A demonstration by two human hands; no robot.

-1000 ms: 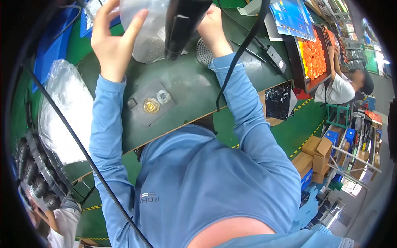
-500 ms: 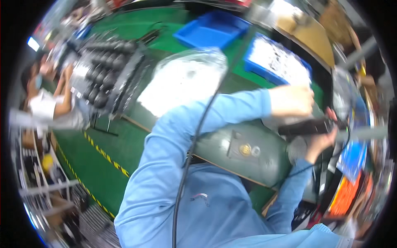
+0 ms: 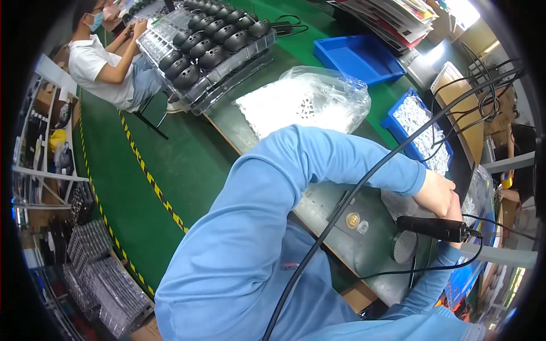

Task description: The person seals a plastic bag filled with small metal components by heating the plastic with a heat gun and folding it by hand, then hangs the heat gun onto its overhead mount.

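Observation:
My left hand (image 3: 435, 193) is closed, its fingers curled against my right hand (image 3: 455, 211) at the right of the bench. Whatever it may hold is hidden. The fingers of the right hand are mostly covered by the left hand and by a black cylindrical tool (image 3: 429, 227) with a cable at its end. That tool lies across in front of the right wrist; whether the hand grips it cannot be made out. Below the tool is a grey, ribbed round disc (image 3: 404, 246). Small gold (image 3: 352, 220) and clear (image 3: 363, 227) round pieces lie on the dark bench (image 3: 341, 244).
A clear bag of white parts (image 3: 284, 102) lies beyond my left arm. Behind it are a blue tray (image 3: 358, 57) and a blue bin of white parts (image 3: 421, 128). Black domes (image 3: 216, 40) fill clear trays near a seated person (image 3: 105, 65). A black cable (image 3: 335, 221) crosses the view.
The view has shifted and turned. My left hand has come down onto my right hand, which was spread behind the black tool with the two hands apart.

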